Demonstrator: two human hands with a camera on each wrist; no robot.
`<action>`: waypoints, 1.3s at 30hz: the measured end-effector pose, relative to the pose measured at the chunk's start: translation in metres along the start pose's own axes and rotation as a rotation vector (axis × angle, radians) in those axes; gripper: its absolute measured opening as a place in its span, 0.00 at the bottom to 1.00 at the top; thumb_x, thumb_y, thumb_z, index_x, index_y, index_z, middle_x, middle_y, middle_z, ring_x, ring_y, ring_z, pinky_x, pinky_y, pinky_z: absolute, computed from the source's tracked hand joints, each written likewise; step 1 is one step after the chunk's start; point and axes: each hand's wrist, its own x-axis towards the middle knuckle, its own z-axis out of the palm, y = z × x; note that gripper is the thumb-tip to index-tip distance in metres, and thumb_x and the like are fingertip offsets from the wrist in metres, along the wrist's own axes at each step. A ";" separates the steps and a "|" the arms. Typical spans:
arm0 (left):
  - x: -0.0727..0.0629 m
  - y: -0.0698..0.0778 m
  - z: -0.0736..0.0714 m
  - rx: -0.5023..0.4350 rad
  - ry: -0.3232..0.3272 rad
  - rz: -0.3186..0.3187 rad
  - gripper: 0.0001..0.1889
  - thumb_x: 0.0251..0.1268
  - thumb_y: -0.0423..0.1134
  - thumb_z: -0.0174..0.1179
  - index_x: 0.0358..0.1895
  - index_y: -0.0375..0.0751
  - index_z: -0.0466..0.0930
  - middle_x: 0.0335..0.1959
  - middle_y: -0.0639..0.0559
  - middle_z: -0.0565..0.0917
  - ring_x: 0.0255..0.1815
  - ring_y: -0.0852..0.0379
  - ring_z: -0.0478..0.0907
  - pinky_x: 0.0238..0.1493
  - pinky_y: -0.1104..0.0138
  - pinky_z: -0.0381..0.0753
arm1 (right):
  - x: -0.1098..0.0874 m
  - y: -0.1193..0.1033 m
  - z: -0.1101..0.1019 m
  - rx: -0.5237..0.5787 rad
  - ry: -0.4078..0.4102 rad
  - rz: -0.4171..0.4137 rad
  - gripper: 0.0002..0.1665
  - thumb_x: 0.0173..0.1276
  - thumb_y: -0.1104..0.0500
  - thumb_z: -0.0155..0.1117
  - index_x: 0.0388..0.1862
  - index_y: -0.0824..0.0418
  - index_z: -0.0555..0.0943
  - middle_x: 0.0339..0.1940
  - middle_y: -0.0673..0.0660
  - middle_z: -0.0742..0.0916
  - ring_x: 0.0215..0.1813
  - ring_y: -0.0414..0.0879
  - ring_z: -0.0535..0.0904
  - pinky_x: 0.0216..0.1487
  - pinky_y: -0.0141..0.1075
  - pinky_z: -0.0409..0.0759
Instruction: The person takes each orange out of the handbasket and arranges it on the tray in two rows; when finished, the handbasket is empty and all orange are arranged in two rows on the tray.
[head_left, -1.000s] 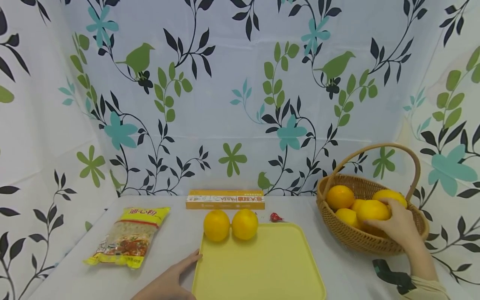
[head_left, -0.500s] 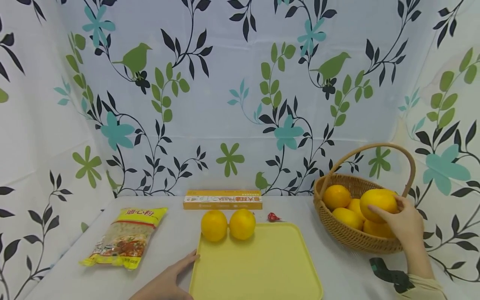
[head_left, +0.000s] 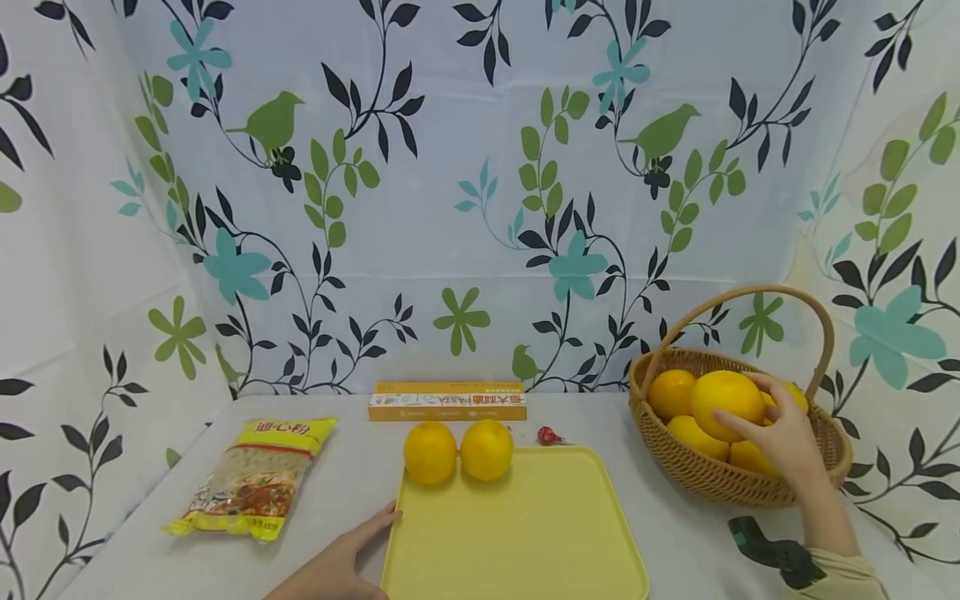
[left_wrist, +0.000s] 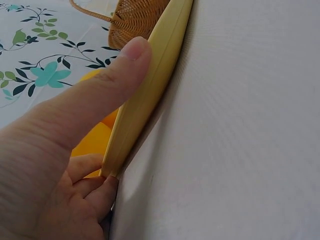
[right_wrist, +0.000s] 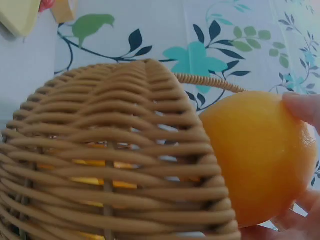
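Observation:
My right hand (head_left: 782,425) grips an orange (head_left: 727,404) with thumb and fingers, close over the other fruit inside the wicker basket (head_left: 697,475). In the right wrist view this orange (right_wrist: 257,160) shows large beside the basket's woven wall (right_wrist: 115,150), thumb on its upper side and fingers beneath. My left hand (head_left: 341,554) rests against the left edge of a yellow tray (head_left: 517,533). The left wrist view shows its straight thumb (left_wrist: 107,82) along the tray's side and the other fingertips at the rim. Two oranges (head_left: 430,452) sit side by side at the tray's far left corner.
A bag of pasta (head_left: 255,479) lies at the left of the white table. Behind the tray is an orange pasta box (head_left: 447,402), with a small red-wrapped item (head_left: 549,435) near it. The basket's tall handle (head_left: 765,289) arches over the fruit. A patterned cloth (head_left: 480,208) hangs behind.
My right hand has lifted the orange off the pile in the basket, then moved it a little left. The left hand has stayed at the tray's edge.

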 end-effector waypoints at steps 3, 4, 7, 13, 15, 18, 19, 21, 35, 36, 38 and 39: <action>0.000 0.000 0.001 -0.007 -0.003 -0.008 0.48 0.40 0.45 0.71 0.67 0.36 0.55 0.67 0.31 0.48 0.64 0.30 0.44 0.58 0.38 0.44 | 0.002 0.003 0.005 -0.004 -0.001 -0.020 0.43 0.59 0.48 0.62 0.67 0.61 0.55 0.62 0.66 0.61 0.51 0.65 0.66 0.41 0.38 0.75; 0.000 0.000 0.001 -0.008 -0.005 -0.009 0.48 0.40 0.45 0.71 0.67 0.36 0.55 0.67 0.31 0.48 0.64 0.30 0.44 0.58 0.38 0.44 | 0.002 0.003 0.007 0.015 -0.011 -0.031 0.41 0.59 0.50 0.62 0.66 0.61 0.55 0.61 0.65 0.62 0.50 0.62 0.67 0.41 0.37 0.75; 0.000 0.000 0.000 -0.006 -0.004 -0.014 0.48 0.40 0.45 0.71 0.67 0.36 0.55 0.67 0.31 0.48 0.64 0.30 0.44 0.58 0.38 0.44 | 0.000 -0.004 0.013 0.042 -0.060 -0.075 0.39 0.60 0.52 0.63 0.64 0.62 0.56 0.58 0.64 0.65 0.48 0.54 0.69 0.39 0.28 0.75; -0.002 0.001 -0.001 -0.004 -0.003 -0.014 0.49 0.39 0.45 0.71 0.67 0.35 0.55 0.67 0.30 0.48 0.64 0.30 0.43 0.58 0.38 0.43 | -0.007 -0.018 0.030 0.144 -0.124 -0.148 0.34 0.59 0.59 0.64 0.60 0.62 0.60 0.54 0.59 0.67 0.45 0.44 0.71 0.36 0.28 0.78; -0.001 0.001 0.000 -0.022 -0.007 -0.022 0.48 0.39 0.45 0.71 0.67 0.36 0.55 0.67 0.31 0.48 0.64 0.30 0.43 0.58 0.38 0.43 | -0.010 -0.021 0.038 0.160 -0.120 -0.170 0.32 0.58 0.60 0.64 0.58 0.63 0.61 0.53 0.57 0.67 0.44 0.45 0.72 0.35 0.29 0.78; 0.000 0.001 0.002 -0.025 -0.013 -0.030 0.48 0.40 0.45 0.71 0.67 0.36 0.55 0.67 0.31 0.48 0.64 0.30 0.43 0.58 0.38 0.44 | -0.014 -0.028 0.051 0.190 -0.103 -0.225 0.31 0.57 0.65 0.64 0.56 0.66 0.62 0.51 0.58 0.69 0.42 0.44 0.72 0.36 0.28 0.78; 0.000 0.001 0.002 -0.027 -0.014 -0.035 0.47 0.40 0.45 0.71 0.67 0.37 0.55 0.67 0.31 0.48 0.64 0.30 0.43 0.58 0.38 0.44 | -0.014 -0.029 0.057 0.204 -0.091 -0.243 0.31 0.56 0.66 0.65 0.56 0.67 0.62 0.50 0.57 0.69 0.41 0.42 0.73 0.37 0.27 0.77; 0.001 0.001 0.003 -0.028 -0.011 -0.046 0.47 0.40 0.45 0.71 0.67 0.37 0.56 0.67 0.31 0.48 0.64 0.30 0.44 0.58 0.37 0.44 | -0.016 -0.034 0.066 0.248 -0.076 -0.272 0.30 0.54 0.69 0.64 0.55 0.69 0.63 0.49 0.58 0.70 0.41 0.40 0.73 0.38 0.26 0.77; 0.000 0.000 0.001 -0.012 -0.014 -0.020 0.47 0.41 0.45 0.70 0.67 0.37 0.55 0.67 0.31 0.48 0.64 0.30 0.44 0.58 0.37 0.44 | -0.024 -0.035 0.109 0.391 -0.058 -0.363 0.28 0.52 0.76 0.61 0.53 0.71 0.65 0.49 0.59 0.74 0.44 0.38 0.73 0.42 0.25 0.76; 0.000 0.000 0.001 -0.012 -0.014 -0.021 0.47 0.41 0.45 0.70 0.67 0.37 0.55 0.67 0.31 0.48 0.64 0.30 0.44 0.58 0.37 0.44 | -0.024 -0.035 0.112 0.396 -0.060 -0.370 0.28 0.51 0.76 0.61 0.53 0.72 0.65 0.49 0.60 0.74 0.44 0.38 0.73 0.42 0.25 0.76; 0.000 0.000 0.000 -0.007 -0.011 -0.022 0.47 0.41 0.46 0.70 0.67 0.37 0.55 0.67 0.31 0.49 0.64 0.30 0.44 0.58 0.37 0.44 | -0.024 -0.037 0.117 0.403 -0.062 -0.379 0.29 0.50 0.78 0.61 0.52 0.72 0.66 0.49 0.62 0.74 0.43 0.38 0.73 0.41 0.26 0.76; 0.000 0.000 -0.001 -0.002 -0.009 -0.023 0.47 0.41 0.46 0.70 0.67 0.37 0.55 0.67 0.31 0.49 0.64 0.30 0.44 0.58 0.38 0.45 | -0.025 -0.040 0.120 0.403 -0.060 -0.379 0.29 0.49 0.78 0.61 0.52 0.73 0.66 0.49 0.63 0.74 0.42 0.38 0.73 0.40 0.27 0.77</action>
